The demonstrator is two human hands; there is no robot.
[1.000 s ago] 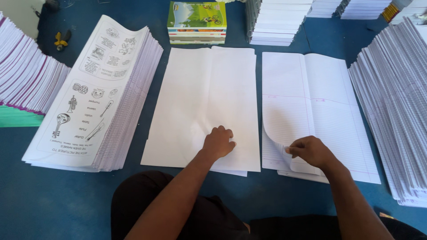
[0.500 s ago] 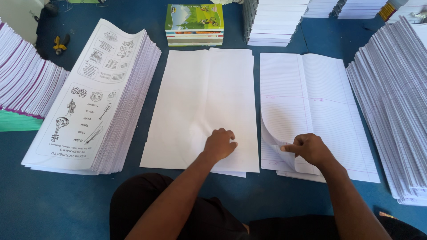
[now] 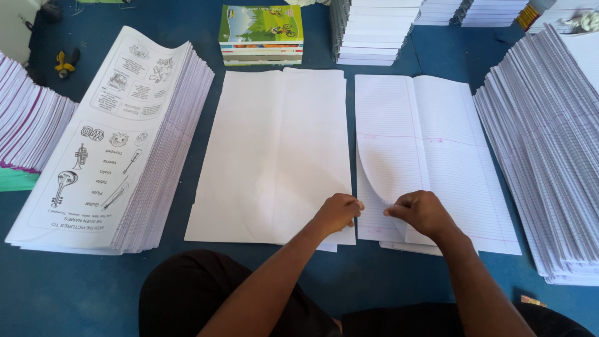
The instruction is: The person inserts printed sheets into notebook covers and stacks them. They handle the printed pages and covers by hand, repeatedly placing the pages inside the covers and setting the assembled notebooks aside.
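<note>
Two flat piles lie side by side on the blue floor in front of me. The left one is plain white paper (image 3: pixel 274 150); my left hand (image 3: pixel 338 212) rests on its near right corner, fingers curled at the edge. The right pile is ruled sheets (image 3: pixel 449 156) with faint pink lines. My right hand (image 3: pixel 421 212) pinches the near left corner of the top ruled sheet and has curled it up off the pile.
A thick stack of printed sheets with instrument drawings (image 3: pixel 106 150) lies at left, purple-edged stacks (image 3: pixel 28 128) beyond it. Tall ruled stacks (image 3: pixel 549 150) line the right. Green-covered books (image 3: pixel 261 34) and white stacks (image 3: pixel 374 31) sit at the back. A small yellow-handled tool (image 3: pixel 64 62) lies far left.
My right hand has lifted and curled the corner of the top ruled sheet higher. My left hand has slid right to the white pile's edge, closer to the right hand.
</note>
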